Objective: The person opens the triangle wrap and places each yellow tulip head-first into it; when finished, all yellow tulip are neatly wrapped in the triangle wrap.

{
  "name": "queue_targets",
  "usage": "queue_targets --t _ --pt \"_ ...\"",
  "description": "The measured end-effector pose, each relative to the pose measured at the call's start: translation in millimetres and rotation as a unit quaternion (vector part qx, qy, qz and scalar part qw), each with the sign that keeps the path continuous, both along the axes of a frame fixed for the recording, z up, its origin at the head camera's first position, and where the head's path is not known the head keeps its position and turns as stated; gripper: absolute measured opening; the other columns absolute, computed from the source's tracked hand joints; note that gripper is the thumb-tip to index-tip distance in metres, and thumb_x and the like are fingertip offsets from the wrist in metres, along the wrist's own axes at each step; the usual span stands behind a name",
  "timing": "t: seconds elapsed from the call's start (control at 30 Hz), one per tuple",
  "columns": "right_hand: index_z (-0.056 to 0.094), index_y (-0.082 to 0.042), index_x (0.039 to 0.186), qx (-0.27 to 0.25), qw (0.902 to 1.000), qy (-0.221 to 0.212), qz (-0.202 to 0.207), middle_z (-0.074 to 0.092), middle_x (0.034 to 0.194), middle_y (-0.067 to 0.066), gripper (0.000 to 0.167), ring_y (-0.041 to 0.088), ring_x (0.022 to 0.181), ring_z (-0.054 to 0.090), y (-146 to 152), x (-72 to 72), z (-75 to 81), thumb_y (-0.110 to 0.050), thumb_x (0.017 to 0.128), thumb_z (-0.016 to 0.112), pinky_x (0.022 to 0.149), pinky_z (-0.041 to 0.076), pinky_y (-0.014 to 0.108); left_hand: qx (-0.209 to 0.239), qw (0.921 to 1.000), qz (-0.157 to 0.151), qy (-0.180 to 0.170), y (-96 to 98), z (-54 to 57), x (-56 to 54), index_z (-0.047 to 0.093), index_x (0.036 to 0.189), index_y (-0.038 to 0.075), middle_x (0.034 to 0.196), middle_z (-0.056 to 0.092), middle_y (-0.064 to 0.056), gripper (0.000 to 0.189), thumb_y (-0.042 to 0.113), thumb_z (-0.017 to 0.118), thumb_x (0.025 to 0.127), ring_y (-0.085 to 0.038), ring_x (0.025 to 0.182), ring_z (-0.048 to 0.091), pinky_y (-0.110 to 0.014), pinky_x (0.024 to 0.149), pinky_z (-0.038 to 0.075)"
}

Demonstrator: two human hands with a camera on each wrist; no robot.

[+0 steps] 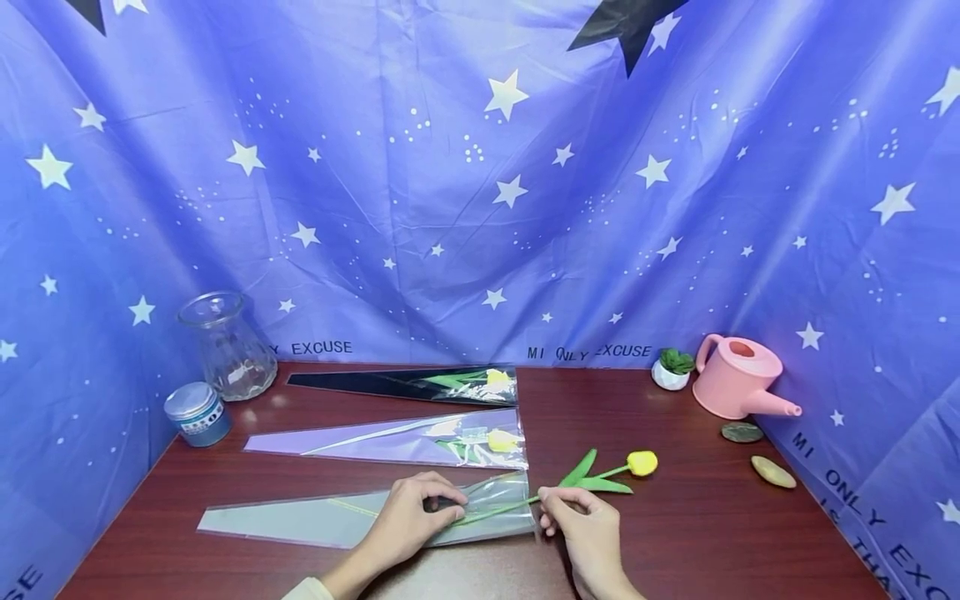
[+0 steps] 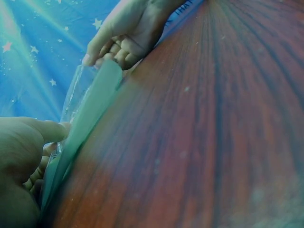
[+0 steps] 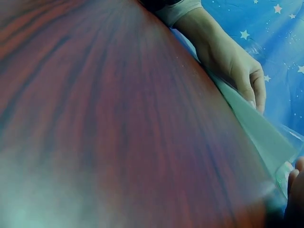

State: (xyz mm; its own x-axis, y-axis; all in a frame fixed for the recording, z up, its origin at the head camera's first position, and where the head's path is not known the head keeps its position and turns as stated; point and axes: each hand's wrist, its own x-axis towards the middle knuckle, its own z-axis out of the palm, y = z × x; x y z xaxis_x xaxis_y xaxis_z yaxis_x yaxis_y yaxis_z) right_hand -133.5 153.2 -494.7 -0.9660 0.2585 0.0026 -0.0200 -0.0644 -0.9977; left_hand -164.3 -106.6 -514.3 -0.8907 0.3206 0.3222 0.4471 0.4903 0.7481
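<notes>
In the head view, a yellow artificial tulip [image 1: 642, 463] lies with its bloom and green leaves out to the right of a grey-backed clear flower sleeve [image 1: 285, 518]. Its stem [image 1: 498, 507] runs into the sleeve's wide right end. My right hand [image 1: 585, 525] pinches the stem near the sleeve's mouth. With thumb and fingers, my left hand [image 1: 411, 512] grips the sleeve around its middle. The left wrist view shows the left thumb [image 2: 54, 130] against the clear film, the grey backing [image 2: 97, 104] standing beside it. In the right wrist view the right hand [image 3: 297, 190] is mostly cut off.
Behind lie a purple sleeve [image 1: 330, 439] and a black sleeve [image 1: 360, 385], each with a yellow tulip inside. A glass vase [image 1: 238, 358] and a blue jar [image 1: 198, 417] stand left. Right are a potted succulent [image 1: 671, 373], a pink watering can [image 1: 735, 383] and two stones [image 1: 772, 472].
</notes>
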Motion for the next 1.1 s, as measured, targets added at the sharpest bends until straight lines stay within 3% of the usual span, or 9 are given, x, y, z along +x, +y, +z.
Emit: queue_targets --t 0.1,0.2,0.27,0.37,0.5,0.57,0.87,1.0,1.1 --pt "0.072 0.012 0.095 0.034 0.9988 0.023 0.025 0.072 0.068 0.006 0.016 0.012 0.056 0.065 21 -4.1 7.6 -0.002 0.088 0.077 0.057 0.056 0.027 -0.002 1.0000 -0.003 -0.001 0.8 -0.5 -0.3 0.083 0.093 0.029 0.092 0.073 0.018 0.010 0.024 0.084 0.085 0.004 0.075 0.055 -0.017 0.069 0.045" --pt "0.072 0.008 0.097 0.101 0.9911 0.061 0.061 0.073 0.073 0.005 0.014 0.015 0.064 0.069 56 -19.0 25.5 -0.004 0.091 0.076 0.063 0.058 0.030 0.000 1.0000 -0.002 0.001 0.3 -0.4 -0.5 0.082 0.094 0.029 0.093 0.073 0.018 0.010 0.024 0.084 0.086 0.003 0.076 0.055 -0.017 0.069 0.045" --pt "0.073 0.004 0.100 0.161 0.9799 0.087 0.081 0.075 0.079 0.000 0.013 0.012 0.071 0.070 83 -32.5 36.9 -0.007 0.092 0.076 0.066 0.058 0.027 0.001 1.0000 0.000 0.001 -0.7 0.0 -0.5 0.082 0.094 0.030 0.093 0.073 0.018 0.010 0.024 0.084 0.086 0.002 0.076 0.055 -0.018 0.069 0.045" --pt "0.075 -0.002 0.104 0.249 0.9547 0.120 0.110 0.077 0.091 -0.003 0.013 0.004 0.084 0.071 123 -51.5 43.5 -0.009 0.094 0.075 0.072 0.057 0.021 -0.003 1.0000 0.001 -0.004 -2.1 0.0 -0.2 0.082 0.094 0.030 0.093 0.073 0.019 0.010 0.025 0.084 0.086 0.002 0.076 0.056 -0.018 0.070 0.045" --pt "0.076 -0.003 0.106 0.314 0.9262 0.139 0.154 0.078 0.104 0.009 0.015 -0.002 0.097 0.068 159 -72.0 35.3 -0.009 0.093 0.076 0.082 0.054 0.015 -0.005 0.9999 0.002 -0.011 -3.2 -0.5 0.3 0.082 0.094 0.031 0.092 0.073 0.019 0.008 0.026 0.084 0.087 0.002 0.076 0.055 -0.018 0.069 0.045" --pt "0.076 -0.003 0.108 0.331 0.9166 0.139 0.176 0.077 0.108 0.014 0.017 -0.002 0.102 0.068 169 -79.7 29.2 -0.011 0.093 0.077 0.086 0.053 0.016 -0.004 0.9999 0.003 -0.011 -3.3 -0.8 0.3 0.082 0.093 0.031 0.092 0.073 0.019 0.008 0.026 0.084 0.087 0.001 0.075 0.055 -0.018 0.069 0.045" --pt "0.077 -0.012 0.101 0.375 0.8752 0.172 0.253 0.076 0.103 0.005 0.014 0.002 0.099 0.067 180 -91.0 9.7 -0.010 0.088 0.081 0.086 0.051 0.016 -0.004 1.0000 0.002 0.000 -0.8 -3.0 -1.3 0.082 0.092 0.033 0.092 0.073 0.019 0.009 0.027 0.084 0.086 0.003 0.078 0.057 -0.017 0.071 0.045" --pt "0.076 -0.016 0.100 0.380 0.8631 0.190 0.273 0.075 0.102 0.001 0.016 0.005 0.095 0.067 181 -92.3 2.7 -0.009 0.086 0.082 0.082 0.051 0.016 0.000 1.0000 0.000 0.001 -1.1 -3.3 -1.2 0.081 0.092 0.033 0.092 0.073 0.018 0.009 0.027 0.084 0.086 0.003 0.078 0.057 -0.018 0.071 0.045" --pt "0.076 -0.017 0.099 0.375 0.8609 0.196 0.283 0.075 0.101 0.002 0.017 0.009 0.092 0.066 182 -92.6 -0.5 -0.007 0.086 0.082 0.077 0.052 0.019 0.002 1.0000 -0.002 0.001 -1.6 -3.1 -1.0 0.081 0.092 0.033 0.092 0.074 0.017 0.009 0.027 0.084 0.086 0.003 0.079 0.057 -0.018 0.071 0.045"
